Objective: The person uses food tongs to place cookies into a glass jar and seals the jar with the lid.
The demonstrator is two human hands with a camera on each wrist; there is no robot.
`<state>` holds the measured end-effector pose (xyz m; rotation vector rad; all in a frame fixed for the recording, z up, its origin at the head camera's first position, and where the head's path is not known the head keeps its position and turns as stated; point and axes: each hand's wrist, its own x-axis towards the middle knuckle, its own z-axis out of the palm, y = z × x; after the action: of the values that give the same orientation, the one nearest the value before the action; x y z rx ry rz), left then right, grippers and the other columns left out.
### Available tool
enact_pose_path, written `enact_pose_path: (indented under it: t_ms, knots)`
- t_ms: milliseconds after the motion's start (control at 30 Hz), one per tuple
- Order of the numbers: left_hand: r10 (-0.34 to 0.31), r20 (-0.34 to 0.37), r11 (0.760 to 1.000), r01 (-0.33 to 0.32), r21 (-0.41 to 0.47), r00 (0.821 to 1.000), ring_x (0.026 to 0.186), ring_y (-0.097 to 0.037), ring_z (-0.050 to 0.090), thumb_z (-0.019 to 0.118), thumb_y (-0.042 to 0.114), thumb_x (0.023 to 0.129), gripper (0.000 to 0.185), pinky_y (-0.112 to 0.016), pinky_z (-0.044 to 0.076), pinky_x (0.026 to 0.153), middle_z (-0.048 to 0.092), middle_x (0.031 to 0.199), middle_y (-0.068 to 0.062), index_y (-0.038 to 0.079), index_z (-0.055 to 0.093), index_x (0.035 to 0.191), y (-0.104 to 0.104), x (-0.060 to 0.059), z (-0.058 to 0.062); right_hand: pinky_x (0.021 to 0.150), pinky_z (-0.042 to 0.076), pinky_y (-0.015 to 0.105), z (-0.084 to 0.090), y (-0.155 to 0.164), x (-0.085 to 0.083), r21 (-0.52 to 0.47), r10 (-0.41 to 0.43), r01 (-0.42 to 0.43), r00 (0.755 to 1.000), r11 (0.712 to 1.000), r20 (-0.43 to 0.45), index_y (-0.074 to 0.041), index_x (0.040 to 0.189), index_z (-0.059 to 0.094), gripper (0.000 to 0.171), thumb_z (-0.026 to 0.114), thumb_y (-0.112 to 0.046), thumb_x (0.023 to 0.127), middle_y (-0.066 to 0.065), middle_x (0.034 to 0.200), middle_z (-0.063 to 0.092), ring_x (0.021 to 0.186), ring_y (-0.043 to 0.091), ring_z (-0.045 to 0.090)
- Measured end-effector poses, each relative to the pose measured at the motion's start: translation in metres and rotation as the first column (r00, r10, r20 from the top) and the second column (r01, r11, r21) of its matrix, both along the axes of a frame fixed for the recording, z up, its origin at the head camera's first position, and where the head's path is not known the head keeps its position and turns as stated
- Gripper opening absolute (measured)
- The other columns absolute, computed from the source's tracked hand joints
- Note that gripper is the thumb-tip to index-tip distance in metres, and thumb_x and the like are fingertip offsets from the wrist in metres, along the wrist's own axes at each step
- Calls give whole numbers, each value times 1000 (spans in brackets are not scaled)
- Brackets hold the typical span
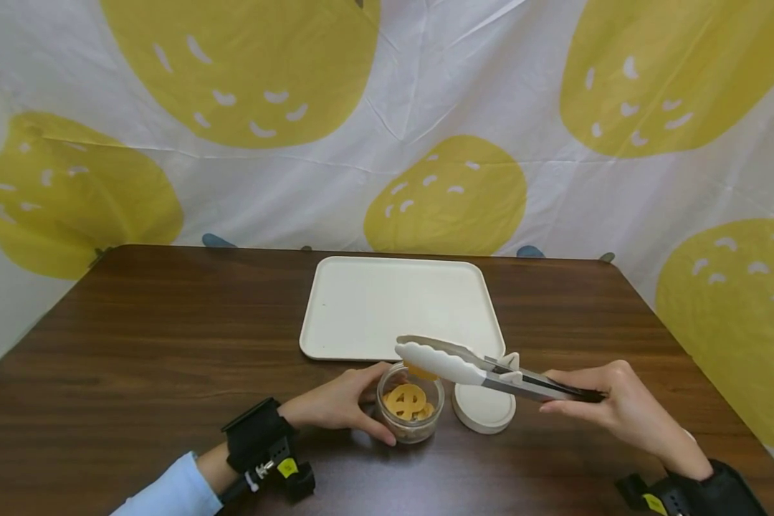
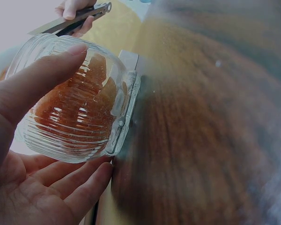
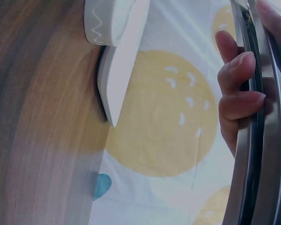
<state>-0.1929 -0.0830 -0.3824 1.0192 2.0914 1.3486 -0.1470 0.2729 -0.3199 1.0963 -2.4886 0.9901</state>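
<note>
A small ribbed glass jar (image 1: 410, 413) with orange-yellow pretzel-shaped snacks inside stands on the brown table (image 1: 135, 344). My left hand (image 1: 355, 403) grips it, thumb in front and fingers behind; in the left wrist view the jar (image 2: 77, 112) fills that hand (image 2: 33, 140). My right hand (image 1: 583, 398) holds metal tongs (image 1: 490, 371) by the handle, their white tips (image 1: 435, 357) nearly together just above the jar's mouth. A yellow bit shows under the tips; whether they hold it is unclear. In the right wrist view my fingers (image 3: 236, 79) curl round the tongs' handle (image 3: 257, 140).
A round white lid (image 1: 484, 410) lies right of the jar, under the tongs. A cream tray (image 1: 374, 308) sits behind them at the table's middle. A white curtain with yellow blobs (image 1: 387, 143) hangs behind the table. The lid (image 3: 110, 21) and tray edge (image 3: 122, 70) show in the right wrist view.
</note>
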Motion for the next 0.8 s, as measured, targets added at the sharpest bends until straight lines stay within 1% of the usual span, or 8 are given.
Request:
enact_pose_path:
  t_ms: [133,267,367,600,800]
  knots:
    - [10,-4,1000,-10,-13,1000,117,-15,44,78,18,69,75,-22,36,96,47,127,-6,9,35,130,0,1,1,53,43,10,-2,0,2,7,21,-21,1000,1000,-18,-3,99,68,36,75,1,64,11,84,68,76,0,62]
    - [18,-3,1000,-18,-18,1000,118,-16,43,78,18,68,76,-24,36,97,46,128,-5,10,36,130,-1,1,0,57,46,11,-3,-1,4,17,17,-17,999,1000,-32,-3,98,68,36,76,0,63,14,85,68,78,-1,61]
    - [13,-11,1000,-13,-12,1000,118,-16,43,78,19,68,76,-24,35,98,46,129,-5,11,35,131,-1,1,-1,57,46,11,-4,-1,3,19,25,-24,999,1000,-47,-2,97,69,36,77,-1,62,14,84,68,77,-1,61]
    - [5,-27,1000,-6,-15,1000,118,-15,43,78,20,68,75,-26,34,98,47,128,-4,11,36,130,-1,0,-1,52,44,10,-6,-3,2,24,27,-27,999,999,-28,-2,97,68,34,76,-1,64,11,82,69,70,-2,61]
    - [15,-50,999,-17,-36,999,117,-13,44,78,22,68,73,-26,33,98,48,126,-2,11,38,128,-1,0,0,53,46,11,-5,-5,3,45,16,-16,1000,999,-18,-1,97,68,32,75,-3,66,10,82,69,71,-1,61]
